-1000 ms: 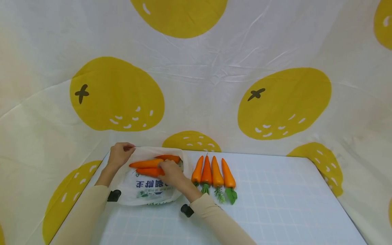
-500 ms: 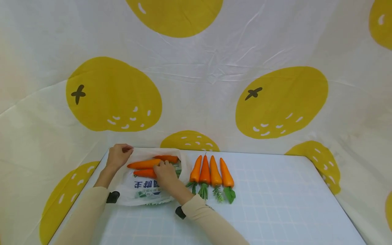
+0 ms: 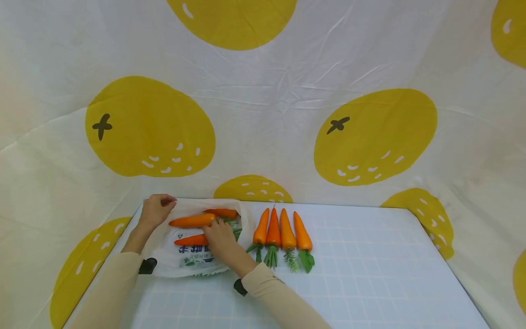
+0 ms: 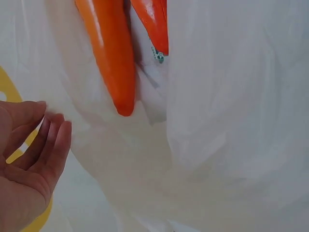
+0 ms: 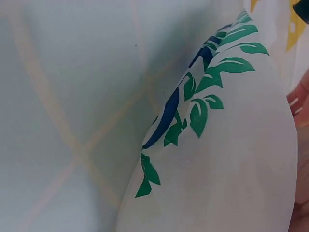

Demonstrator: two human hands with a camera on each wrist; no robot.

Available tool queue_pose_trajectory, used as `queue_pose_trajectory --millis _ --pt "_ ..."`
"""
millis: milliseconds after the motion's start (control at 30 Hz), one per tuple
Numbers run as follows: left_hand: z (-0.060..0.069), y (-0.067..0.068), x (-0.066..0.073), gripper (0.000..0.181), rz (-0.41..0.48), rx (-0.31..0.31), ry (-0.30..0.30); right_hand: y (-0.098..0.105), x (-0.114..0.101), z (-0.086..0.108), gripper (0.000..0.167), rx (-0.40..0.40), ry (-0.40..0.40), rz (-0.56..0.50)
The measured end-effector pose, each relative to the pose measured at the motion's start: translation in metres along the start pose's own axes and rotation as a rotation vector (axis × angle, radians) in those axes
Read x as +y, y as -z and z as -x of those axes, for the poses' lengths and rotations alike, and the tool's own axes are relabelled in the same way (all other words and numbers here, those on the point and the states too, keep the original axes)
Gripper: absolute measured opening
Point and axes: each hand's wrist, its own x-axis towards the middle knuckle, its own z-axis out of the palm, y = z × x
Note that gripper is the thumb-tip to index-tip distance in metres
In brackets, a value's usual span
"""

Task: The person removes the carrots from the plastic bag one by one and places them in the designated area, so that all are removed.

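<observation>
Head view: white bag [image 3: 166, 251] on the counter [image 3: 370, 260], mouth wide. Left hand [image 3: 155, 211] at the far left edge, grip pinched together on the thin rim — likely to hold the mouth wide, with plastic so soft and floppy. Right hand [image 3: 223, 237] inside the bag, grip clamped on the front carrot [image 3: 191, 240], fingers curled over the fat part, thin tip poking out to the left. Probably held there for being the thickest bit and closest to the arm. Tight or loose, cannot tell, with the fingertips partly hidden. Just beyond the front carrot, middle carrot [image 3: 192, 221]; maybe touching the fingers, hard to say. Farther away, back carrot [image 3: 223, 213], also in the bag. Outside, just to the right, four carrots [image 3: 273, 230] in a row, tips away, green leaves [image 3: 307, 261] near — perhaps set side by side to be easy to see.
</observation>
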Motion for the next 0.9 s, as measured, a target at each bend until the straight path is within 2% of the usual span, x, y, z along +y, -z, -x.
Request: queue_pose_trajectory --millis 100,300,400,533,900 --pt "0.002 0.002 -0.001 0.018 0.005 -0.009 -0.021 -0.001 0.002 0.003 0.019 0.012 0.007 -0.036" --pt "0.004 0.009 -0.004 0.018 0.017 -0.050 -0.065 0.012 0.011 0.010 0.035 0.000 0.022 -0.161" --pt "0.005 0.013 -0.004 0.017 0.028 -0.084 -0.064 0.021 0.016 0.013 0.038 -0.025 0.023 -0.246" --pt "0.007 0.016 -0.001 0.017 0.037 -0.116 -0.060 0.033 0.023 0.018 0.039 -0.017 0.023 -0.333" --pt "0.016 0.015 0.004 0.018 0.026 -0.073 -0.093 0.048 0.034 0.032 0.043 0.072 0.026 -0.450"
